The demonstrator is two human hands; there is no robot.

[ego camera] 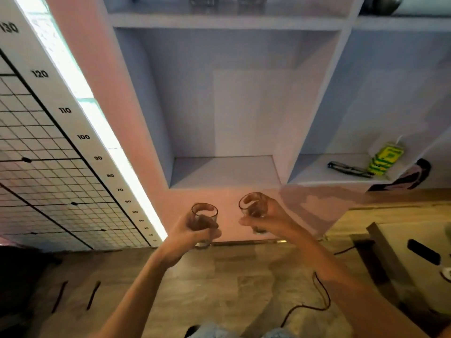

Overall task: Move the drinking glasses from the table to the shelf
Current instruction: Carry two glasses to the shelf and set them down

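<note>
The left hand (192,228) has its fingers (207,224) wrapped tight around one clear drinking glass (204,215). The right hand (271,215) grips a second glass (252,207) the same way. Both glasses are held up in front of the shelf (224,172), below its open middle space.

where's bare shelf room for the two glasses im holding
The middle compartment floor straight ahead, between its two side walls, is bare. The right compartment is free only at its left end; black glasses and a green carton crowd the rest. The upper shelf already holds glasses.
</note>
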